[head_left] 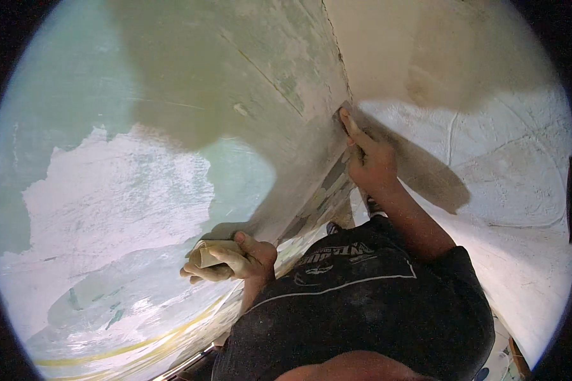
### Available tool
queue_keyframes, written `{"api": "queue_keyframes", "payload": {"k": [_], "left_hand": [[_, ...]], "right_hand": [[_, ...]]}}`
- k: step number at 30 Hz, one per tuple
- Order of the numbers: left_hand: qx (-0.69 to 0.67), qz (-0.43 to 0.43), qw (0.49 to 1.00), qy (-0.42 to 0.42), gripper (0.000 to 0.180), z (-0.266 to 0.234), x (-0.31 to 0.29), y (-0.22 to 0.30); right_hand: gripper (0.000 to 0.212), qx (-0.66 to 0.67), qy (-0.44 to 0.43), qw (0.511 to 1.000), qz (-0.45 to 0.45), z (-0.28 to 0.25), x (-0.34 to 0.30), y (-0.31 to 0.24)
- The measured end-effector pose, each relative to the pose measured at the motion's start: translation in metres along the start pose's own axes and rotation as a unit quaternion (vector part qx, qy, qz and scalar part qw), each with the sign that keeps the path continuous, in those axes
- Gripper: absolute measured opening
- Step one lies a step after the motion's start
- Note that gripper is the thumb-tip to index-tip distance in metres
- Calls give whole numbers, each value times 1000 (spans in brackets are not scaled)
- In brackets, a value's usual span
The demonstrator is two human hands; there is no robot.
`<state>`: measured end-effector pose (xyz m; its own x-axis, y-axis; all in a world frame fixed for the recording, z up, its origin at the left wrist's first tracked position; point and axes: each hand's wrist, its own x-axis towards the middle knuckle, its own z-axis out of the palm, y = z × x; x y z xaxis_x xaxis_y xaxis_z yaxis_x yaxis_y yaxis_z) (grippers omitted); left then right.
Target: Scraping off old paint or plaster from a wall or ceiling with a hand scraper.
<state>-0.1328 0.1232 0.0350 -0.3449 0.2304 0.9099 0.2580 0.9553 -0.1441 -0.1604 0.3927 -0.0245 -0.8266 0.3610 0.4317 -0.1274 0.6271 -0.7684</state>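
My right hand (pixel 375 164) is raised to the corner where the two walls meet. Its fingers press a small, thin, dark piece (pixel 341 119) against that corner; whether it is sandpaper or a blade I cannot tell. A dark crack (pixel 339 54) runs along the corner just above the fingertips. Lower down on the left, my left hand (pixel 251 255) is closed round a curled tan sheet (pixel 213 253) that looks like folded sandpaper. Pale dust coats the fingers of this hand, close to the left wall.
The left wall (pixel 235 171) is pale green with rough white patches (pixel 121 190) and yellow streaks lower down. On the right, a whitish wall (pixel 508 159) shows raised ridges. Shadows fall across both walls. My feet and a strip of floor show below, partly hidden by my dark shirt.
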Motion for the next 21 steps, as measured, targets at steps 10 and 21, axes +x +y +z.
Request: {"api": "queue_keyframes", "payload": {"k": [10,21], "left_hand": [[-5,5,999,40,56,1,2,2],[10,5,999,36,57,1,-1,2]], "right_hand": [[56,-2,-42,999,27,-2,9,-16],[47,17,18,1000,-5,-5,10,-30]]}}
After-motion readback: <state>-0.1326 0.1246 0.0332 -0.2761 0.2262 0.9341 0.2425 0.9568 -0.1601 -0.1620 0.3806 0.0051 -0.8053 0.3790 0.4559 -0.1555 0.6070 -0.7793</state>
